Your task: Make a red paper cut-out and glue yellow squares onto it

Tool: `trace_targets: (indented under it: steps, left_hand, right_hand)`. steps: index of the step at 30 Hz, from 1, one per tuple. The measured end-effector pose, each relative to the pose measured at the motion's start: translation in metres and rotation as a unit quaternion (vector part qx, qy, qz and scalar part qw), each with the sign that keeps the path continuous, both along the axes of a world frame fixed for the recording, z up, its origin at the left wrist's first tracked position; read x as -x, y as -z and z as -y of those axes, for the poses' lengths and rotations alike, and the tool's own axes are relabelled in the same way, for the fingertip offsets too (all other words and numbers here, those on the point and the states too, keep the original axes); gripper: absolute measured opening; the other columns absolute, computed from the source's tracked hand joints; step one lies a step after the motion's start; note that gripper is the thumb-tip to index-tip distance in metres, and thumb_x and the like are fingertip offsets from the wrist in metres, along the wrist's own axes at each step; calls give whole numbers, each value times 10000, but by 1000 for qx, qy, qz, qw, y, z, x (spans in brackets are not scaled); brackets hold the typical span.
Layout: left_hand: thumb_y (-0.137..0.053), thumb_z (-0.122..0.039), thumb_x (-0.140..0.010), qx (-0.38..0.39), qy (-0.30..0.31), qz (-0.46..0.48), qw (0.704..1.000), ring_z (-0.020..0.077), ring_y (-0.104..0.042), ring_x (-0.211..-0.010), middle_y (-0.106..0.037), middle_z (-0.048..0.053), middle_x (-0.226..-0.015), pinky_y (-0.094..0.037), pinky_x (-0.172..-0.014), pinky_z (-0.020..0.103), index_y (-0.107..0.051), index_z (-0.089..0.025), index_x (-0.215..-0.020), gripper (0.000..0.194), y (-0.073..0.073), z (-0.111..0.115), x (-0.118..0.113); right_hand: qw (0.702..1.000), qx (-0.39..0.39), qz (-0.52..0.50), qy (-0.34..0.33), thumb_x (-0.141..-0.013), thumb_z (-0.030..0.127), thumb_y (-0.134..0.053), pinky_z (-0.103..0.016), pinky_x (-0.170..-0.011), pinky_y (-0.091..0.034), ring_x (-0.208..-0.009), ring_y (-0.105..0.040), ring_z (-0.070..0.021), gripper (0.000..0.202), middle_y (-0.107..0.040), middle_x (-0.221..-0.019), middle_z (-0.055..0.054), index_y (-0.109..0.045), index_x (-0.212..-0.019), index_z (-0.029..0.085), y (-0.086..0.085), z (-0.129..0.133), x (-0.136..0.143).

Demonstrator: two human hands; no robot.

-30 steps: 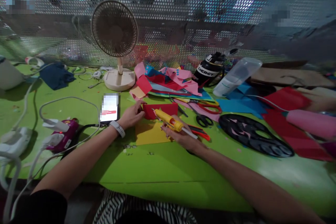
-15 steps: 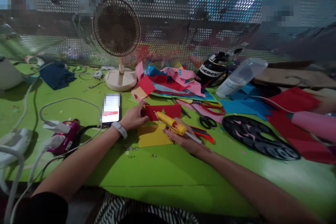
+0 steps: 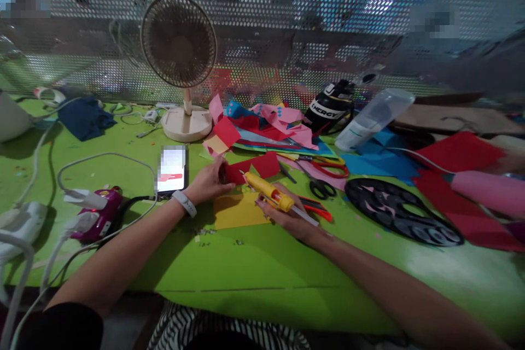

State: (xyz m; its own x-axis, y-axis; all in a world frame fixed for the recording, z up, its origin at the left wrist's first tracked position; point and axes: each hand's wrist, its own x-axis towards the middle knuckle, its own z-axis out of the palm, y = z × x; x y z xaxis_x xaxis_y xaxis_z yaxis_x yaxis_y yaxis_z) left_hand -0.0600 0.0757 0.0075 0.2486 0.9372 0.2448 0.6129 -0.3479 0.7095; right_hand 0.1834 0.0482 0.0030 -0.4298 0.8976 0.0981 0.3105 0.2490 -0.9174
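Observation:
In my right hand (image 3: 283, 210) is a yellow hot glue gun (image 3: 268, 191), its nozzle pointing up and left over the red paper and a whitish glue stick coming out of its back end. My left hand (image 3: 213, 180) pinches the left end of a red paper strip (image 3: 262, 167). A small green paper triangle (image 3: 255, 170) shows on the strip, partly behind the gun. Below both lies a flat yellow paper (image 3: 240, 213) on the green table (image 3: 229, 268). Whether the nozzle touches the red paper I cannot tell.
A phone (image 3: 172, 169) and a purple power adapter (image 3: 98, 213) with cables lie left. Behind stand a fan (image 3: 180, 44) and a pile of paper scraps (image 3: 270, 126). Right are scissors (image 3: 322, 188), an orange cutter (image 3: 315, 208), a black palette (image 3: 394, 210) and a clear bottle (image 3: 375, 120).
The red strip has tilted, its right end now higher and farther back. The glue gun stays close to it in my right hand. The whole view has shifted slightly.

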Motion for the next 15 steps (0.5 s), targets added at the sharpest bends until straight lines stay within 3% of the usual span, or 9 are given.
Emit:
trace_targets:
  steps: [15]
  left_hand:
    - [-545,-119,-662,-92,-15,-32,995,121,-433,-592,-454,-45,-712,-351,-549,251,-413,-192,-939,316,6,1,-5]
  right_hand:
    - [999,-25,23,1,-795,393,-658,-234,-498,-394,-572,-504,-123,224,-548,-680,31,-535,-864,220,2,4,-1]
